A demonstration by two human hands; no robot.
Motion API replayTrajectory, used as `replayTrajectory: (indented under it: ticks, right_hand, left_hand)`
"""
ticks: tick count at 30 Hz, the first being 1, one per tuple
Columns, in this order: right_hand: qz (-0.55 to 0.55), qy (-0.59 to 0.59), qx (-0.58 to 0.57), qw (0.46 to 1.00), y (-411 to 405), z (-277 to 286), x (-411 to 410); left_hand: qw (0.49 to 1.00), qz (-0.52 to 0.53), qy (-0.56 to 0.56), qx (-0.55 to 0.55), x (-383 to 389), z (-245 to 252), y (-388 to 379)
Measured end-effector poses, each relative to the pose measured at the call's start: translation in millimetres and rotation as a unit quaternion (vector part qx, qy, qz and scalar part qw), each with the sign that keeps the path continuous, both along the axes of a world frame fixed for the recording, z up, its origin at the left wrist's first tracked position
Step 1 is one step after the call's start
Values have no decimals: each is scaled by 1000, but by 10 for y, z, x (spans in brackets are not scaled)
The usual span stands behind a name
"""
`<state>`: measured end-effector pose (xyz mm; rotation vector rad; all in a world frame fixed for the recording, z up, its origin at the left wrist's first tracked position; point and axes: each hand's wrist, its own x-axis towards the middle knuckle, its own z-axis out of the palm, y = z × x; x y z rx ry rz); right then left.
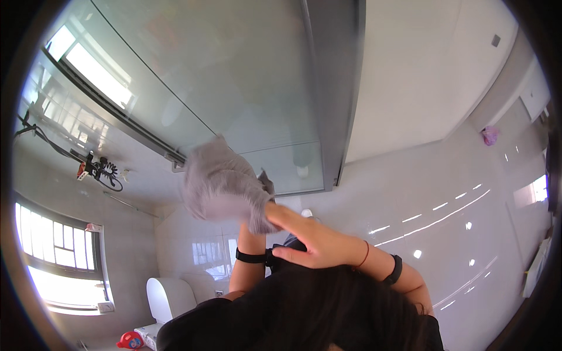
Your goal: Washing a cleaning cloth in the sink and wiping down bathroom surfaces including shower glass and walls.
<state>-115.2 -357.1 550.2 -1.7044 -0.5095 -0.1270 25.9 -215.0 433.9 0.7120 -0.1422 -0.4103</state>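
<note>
A grey cloth [221, 180], blurred in part, hangs in front of me by the edge of a glass door panel [246, 83]. It covers my left hand, whose bare forearm with a black strap comes up beneath it, so the fingers are hidden. My right hand [307, 239] is at the cloth's lower right edge; its fingers reach to the cloth and their tips are partly hidden, while the thumb stands apart. A red cord and a black strap are round the right wrist and forearm.
A grey door frame [336, 87] borders the glass. A white toilet [164, 298] and a red bottle [130, 340] are at lower left, below a barred window [59, 245]. Black cables [103, 169] hang on the left. A pink bag [490, 135] lies at right on the glossy tiled floor [395, 188].
</note>
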Motion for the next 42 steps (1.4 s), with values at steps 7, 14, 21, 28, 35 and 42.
replayTrajectory:
  ticks: [7, 14, 21, 28, 35, 42]
  right_hand:
    - [56, -36, -102, 993, 78, -61, 38]
    - [2, -225, 140, 964, -152, 1190, -168]
    - [197, -319, 249, 893, -275, 1395, -36]
    - [252, -353, 212, 876, -264, 1541, 263]
    - [-414, -382, -176, 807, -1069, 1134, 1085]
    - [-573, -238, -99, 778, -1620, 451, 1683]
  left_hand:
    - [697, 119, -474, 525, 254, 282, 322]
    - [749, 235, -449, 427, 541, 697, 517]
    - [918, 233, -301, 115, 1078, 887, 750]
    - [923, 210, -321, -34, 2077, 1546, 879]
    - [912, 182, -352, -106, 3006, 2100, 480]
    - [866, 213, -434, -131, 3473, 3038, 904]
